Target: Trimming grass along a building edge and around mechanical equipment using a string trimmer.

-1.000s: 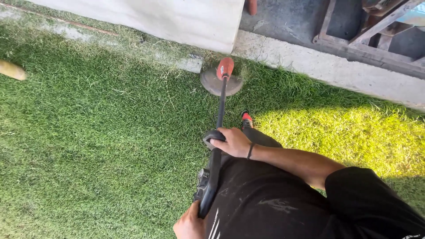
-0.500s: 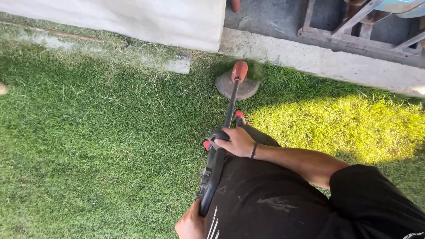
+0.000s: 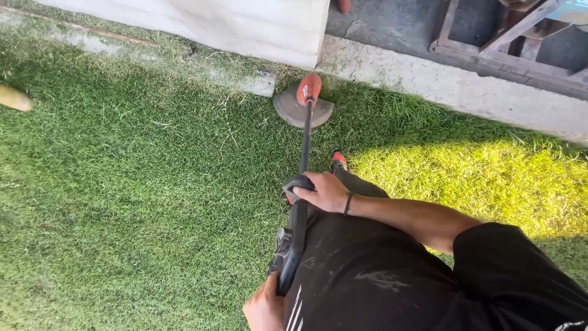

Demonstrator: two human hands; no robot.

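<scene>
I hold a string trimmer with a black shaft [image 3: 304, 141] over a green lawn [image 3: 141, 202]. Its grey guard and orange head [image 3: 303, 105] sit low on the grass beside the corner of a white wall [image 3: 214, 24]. My right hand [image 3: 324, 191], with a dark band at the wrist, is closed around the front loop handle. At the bottom edge my left hand [image 3: 263, 306] grips the rear handle against my black clothing. One shoe with a red toe [image 3: 338, 160] shows just right of the shaft.
A concrete kerb [image 3: 429, 79] borders the lawn at the top right, with a dark metal frame [image 3: 508, 43] behind it. A yellowish object [image 3: 12, 98] lies at the left edge. Sunlit grass [image 3: 478, 178] spreads to the right.
The trimmer head swung right along the kerb, then back left toward the wall's corner. Both hands kept their grips.
</scene>
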